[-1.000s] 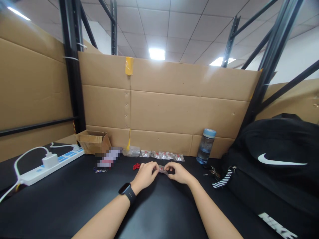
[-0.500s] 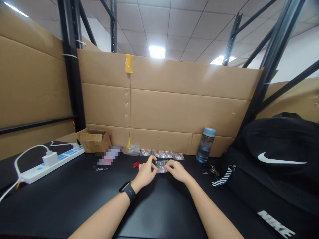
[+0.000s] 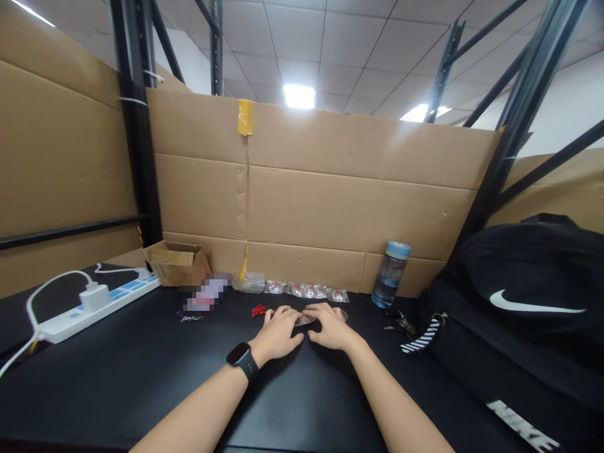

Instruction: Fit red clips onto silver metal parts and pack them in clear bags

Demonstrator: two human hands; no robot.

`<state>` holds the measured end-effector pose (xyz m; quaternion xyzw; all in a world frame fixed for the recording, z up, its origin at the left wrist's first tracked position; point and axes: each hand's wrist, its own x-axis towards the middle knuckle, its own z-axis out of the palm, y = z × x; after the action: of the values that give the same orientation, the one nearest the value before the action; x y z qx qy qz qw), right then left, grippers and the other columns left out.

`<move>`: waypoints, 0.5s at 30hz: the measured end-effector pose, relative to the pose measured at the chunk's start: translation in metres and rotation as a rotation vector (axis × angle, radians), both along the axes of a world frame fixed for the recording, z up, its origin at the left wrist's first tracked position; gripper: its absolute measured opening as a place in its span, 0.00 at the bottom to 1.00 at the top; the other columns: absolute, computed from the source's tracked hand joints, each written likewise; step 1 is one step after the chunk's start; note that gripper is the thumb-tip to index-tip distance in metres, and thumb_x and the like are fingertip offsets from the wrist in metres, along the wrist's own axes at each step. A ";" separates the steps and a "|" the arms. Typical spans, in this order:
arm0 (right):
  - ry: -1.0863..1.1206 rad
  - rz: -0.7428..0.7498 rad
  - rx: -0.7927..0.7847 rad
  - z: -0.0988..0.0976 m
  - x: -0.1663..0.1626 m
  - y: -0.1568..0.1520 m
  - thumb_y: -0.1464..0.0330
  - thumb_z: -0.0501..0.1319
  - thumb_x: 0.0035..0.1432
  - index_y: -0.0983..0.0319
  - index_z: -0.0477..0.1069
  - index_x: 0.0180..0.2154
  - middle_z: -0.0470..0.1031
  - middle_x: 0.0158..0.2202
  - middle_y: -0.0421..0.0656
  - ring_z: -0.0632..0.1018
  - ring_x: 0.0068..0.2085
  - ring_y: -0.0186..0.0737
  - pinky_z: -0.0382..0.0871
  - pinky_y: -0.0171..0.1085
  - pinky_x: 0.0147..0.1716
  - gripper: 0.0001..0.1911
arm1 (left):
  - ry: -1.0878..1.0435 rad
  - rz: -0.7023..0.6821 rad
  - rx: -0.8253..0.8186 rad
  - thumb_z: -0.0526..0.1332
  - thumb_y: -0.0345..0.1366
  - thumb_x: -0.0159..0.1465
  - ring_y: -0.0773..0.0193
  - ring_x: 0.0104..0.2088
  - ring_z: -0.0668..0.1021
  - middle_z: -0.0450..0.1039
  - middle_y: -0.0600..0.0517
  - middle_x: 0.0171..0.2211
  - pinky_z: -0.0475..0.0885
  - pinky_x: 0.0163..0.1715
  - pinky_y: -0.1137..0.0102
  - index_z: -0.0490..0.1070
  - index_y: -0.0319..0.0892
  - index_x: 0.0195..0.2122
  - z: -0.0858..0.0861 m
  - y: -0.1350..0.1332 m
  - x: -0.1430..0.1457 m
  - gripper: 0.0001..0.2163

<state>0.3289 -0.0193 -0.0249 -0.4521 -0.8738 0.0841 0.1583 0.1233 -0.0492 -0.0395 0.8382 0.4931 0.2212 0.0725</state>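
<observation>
A clear plastic packet [image 3: 306, 319] with a bit of red in it lies on the black table, mostly covered by my fingers. My left hand [image 3: 282, 333] rests over its left part, fingers stretched forward and thumb apart. On the right part lies my right hand [image 3: 331, 327], likewise spread, with the packet's end showing beyond its fingers. Both palms face down, and neither hand grips the packet. Just left of my left fingers is a small red bundle [image 3: 259, 311]. Behind the hands, several similar clear packets [image 3: 309, 291] lie in a row.
A water bottle [image 3: 391, 275] and keys [image 3: 404, 324] stand and lie to the right, beside a black backpack [image 3: 528, 302]. At left are a white power strip [image 3: 101, 310] and an open cardboard box [image 3: 177, 264]. A cardboard wall [image 3: 306, 207] closes off the back.
My fingers have gone from pinching a clear packet at its two ends to lying flat over it. Both hands have turned palm down and come closer together.
</observation>
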 end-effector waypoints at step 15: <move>0.338 -0.031 -0.052 -0.001 0.002 0.007 0.58 0.61 0.61 0.59 0.78 0.32 0.73 0.53 0.45 0.72 0.54 0.49 0.60 0.45 0.55 0.14 | -0.283 0.175 -0.027 0.55 0.37 0.67 0.54 0.45 0.78 0.78 0.52 0.37 0.58 0.47 0.60 0.62 0.49 0.54 0.008 0.004 0.001 0.14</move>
<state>0.3308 -0.0120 -0.0260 -0.4488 -0.8252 0.1792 0.2925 0.1239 -0.0454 -0.0315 0.7515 0.5521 0.3357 0.1332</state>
